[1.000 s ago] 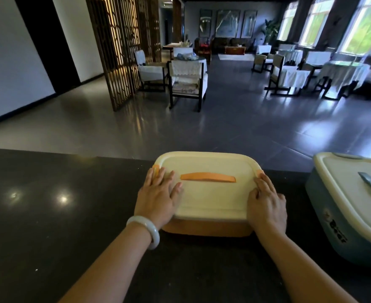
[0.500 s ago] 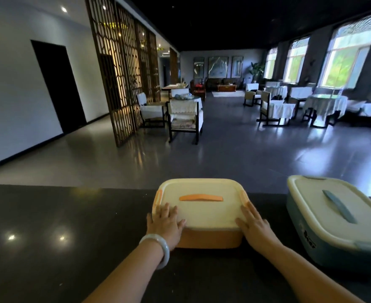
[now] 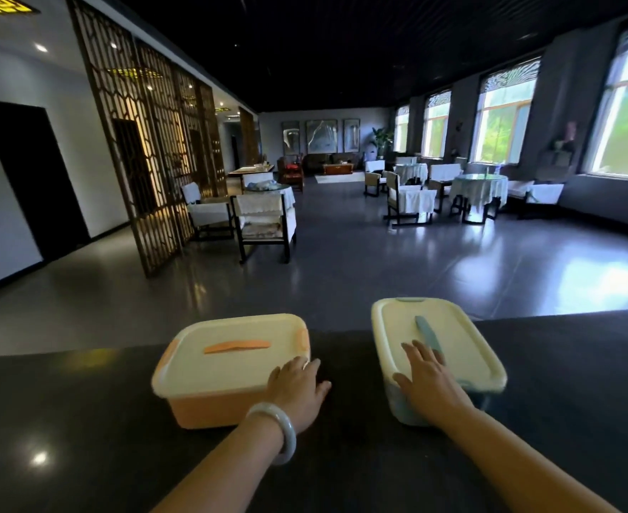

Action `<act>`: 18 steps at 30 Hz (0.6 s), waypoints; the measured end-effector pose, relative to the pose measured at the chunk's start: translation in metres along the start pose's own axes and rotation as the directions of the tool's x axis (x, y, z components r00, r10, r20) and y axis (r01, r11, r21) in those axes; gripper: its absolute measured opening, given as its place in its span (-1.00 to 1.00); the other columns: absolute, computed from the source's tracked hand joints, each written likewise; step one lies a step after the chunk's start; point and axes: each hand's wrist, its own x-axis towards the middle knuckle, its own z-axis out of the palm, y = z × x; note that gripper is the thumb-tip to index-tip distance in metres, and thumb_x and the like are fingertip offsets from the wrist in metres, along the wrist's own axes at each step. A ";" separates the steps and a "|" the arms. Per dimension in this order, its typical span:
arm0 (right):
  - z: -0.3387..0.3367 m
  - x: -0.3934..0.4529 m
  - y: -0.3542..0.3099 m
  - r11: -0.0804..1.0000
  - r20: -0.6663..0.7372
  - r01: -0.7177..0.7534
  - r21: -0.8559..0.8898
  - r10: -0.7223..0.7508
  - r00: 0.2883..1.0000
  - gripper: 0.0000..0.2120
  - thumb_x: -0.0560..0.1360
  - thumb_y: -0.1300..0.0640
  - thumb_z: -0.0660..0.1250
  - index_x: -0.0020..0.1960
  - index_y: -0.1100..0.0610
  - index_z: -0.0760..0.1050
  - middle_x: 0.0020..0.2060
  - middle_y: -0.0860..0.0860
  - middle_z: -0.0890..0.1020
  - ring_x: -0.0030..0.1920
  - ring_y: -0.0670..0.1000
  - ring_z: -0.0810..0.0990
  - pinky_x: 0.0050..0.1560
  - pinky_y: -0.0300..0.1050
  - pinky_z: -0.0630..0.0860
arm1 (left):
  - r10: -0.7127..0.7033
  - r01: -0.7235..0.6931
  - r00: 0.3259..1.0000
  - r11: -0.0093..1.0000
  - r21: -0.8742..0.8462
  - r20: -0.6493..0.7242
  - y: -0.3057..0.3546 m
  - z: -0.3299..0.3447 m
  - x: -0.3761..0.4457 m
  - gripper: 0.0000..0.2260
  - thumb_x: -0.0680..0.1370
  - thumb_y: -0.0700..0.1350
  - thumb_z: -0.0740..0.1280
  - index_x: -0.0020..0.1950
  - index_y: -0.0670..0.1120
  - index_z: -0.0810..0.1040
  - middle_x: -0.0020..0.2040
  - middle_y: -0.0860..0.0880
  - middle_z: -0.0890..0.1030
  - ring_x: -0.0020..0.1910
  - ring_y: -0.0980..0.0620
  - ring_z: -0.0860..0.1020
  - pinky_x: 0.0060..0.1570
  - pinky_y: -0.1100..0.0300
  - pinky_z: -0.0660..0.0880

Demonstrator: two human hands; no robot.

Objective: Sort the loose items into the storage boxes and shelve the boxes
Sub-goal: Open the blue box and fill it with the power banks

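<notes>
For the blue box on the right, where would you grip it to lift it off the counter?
Judging by its shape, take the blue box by its two short ends under the lid rim, hands coming from each side. The blue handle lies flat along the lid, partly under the right hand, offering little to hook.

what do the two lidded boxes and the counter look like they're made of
Orange box and blue box: likely moulded plastic, matte cream lids with rounded rims and coloured handles. Counter: dark polished stone or a lookalike, since it mirrors the ceiling lights.
</notes>
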 end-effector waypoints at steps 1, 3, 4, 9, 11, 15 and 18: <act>-0.011 0.000 0.023 0.999 -0.005 -0.038 -0.002 0.038 0.999 -0.35 0.59 -0.10 0.19 0.56 0.04 -0.01 0.55 0.03 0.03 0.53 0.16 0.00 0.47 0.16 0.07 | 0.004 -0.004 1.000 0.999 -0.042 0.010 0.021 0.008 0.009 -0.51 0.62 0.15 0.13 0.53 0.03 0.20 0.51 0.02 0.24 0.47 -0.01 0.24 0.42 0.02 0.22; -0.026 0.001 0.064 0.996 -0.006 -0.076 -0.042 0.076 0.997 -0.35 0.59 -0.14 0.16 0.56 0.02 -0.02 0.56 0.03 -0.01 0.54 0.16 -0.04 0.49 0.15 0.04 | -0.019 0.027 0.998 0.990 -0.135 0.063 0.059 0.026 0.022 -0.45 0.61 0.16 0.16 0.55 0.05 0.12 0.54 0.02 0.17 0.49 -0.03 0.22 0.40 0.01 0.23; -0.032 0.003 0.081 0.994 0.005 -0.076 -0.075 0.077 0.997 -0.35 0.59 -0.16 0.14 0.56 0.01 -0.02 0.56 0.03 -0.02 0.54 0.17 -0.05 0.49 0.15 0.04 | -0.038 0.053 0.996 0.982 -0.182 0.086 0.076 0.035 0.027 -0.42 0.60 0.17 0.18 0.56 0.06 0.08 0.55 0.01 0.13 0.49 -0.04 0.21 0.39 -0.01 0.25; -0.039 0.015 0.131 0.992 0.133 -0.088 -0.092 0.100 0.986 -0.36 0.60 -0.22 0.05 0.56 -0.06 -0.12 0.56 0.03 -0.14 0.54 0.17 -0.14 0.48 0.14 -0.02 | -0.134 0.156 0.987 0.941 -0.301 0.092 0.131 0.068 0.050 -0.33 0.60 0.14 0.20 0.58 0.03 -0.10 0.53 -0.08 0.07 0.43 -0.11 0.27 0.34 -0.02 0.35; -0.035 0.024 0.139 0.994 0.150 -0.089 -0.060 0.097 0.984 -0.36 0.60 -0.21 0.03 0.56 -0.06 -0.16 0.55 0.03 -0.17 0.54 0.17 -0.17 0.49 0.11 -0.08 | -0.185 0.206 0.979 0.905 -0.373 0.091 0.140 0.073 0.059 -0.35 0.62 0.11 0.18 0.58 0.03 -0.12 0.50 -0.10 0.12 0.35 -0.10 0.36 0.26 0.02 0.41; -0.022 0.040 0.151 0.989 0.173 -0.132 0.060 0.120 0.978 -0.29 0.60 -0.19 0.08 0.56 0.00 -0.22 0.55 0.05 -0.20 0.54 0.15 -0.12 0.49 0.07 -0.07 | -0.274 0.280 0.958 0.827 -0.487 0.086 0.150 0.082 0.075 -0.42 0.62 0.05 0.21 0.56 0.03 0.02 0.39 -0.15 0.29 0.24 -0.12 0.46 0.20 0.00 0.46; -0.010 0.044 0.158 0.957 0.128 -0.194 0.218 0.169 0.977 -0.22 0.58 -0.16 0.17 0.57 0.10 -0.19 0.56 0.01 -0.14 0.52 0.19 0.01 0.47 0.09 0.07 | -0.315 0.307 0.945 0.769 -0.561 0.085 0.154 0.091 0.079 -0.42 0.60 -0.05 0.28 0.55 0.06 0.08 0.35 -0.13 0.36 0.27 -0.12 0.45 0.19 0.01 0.47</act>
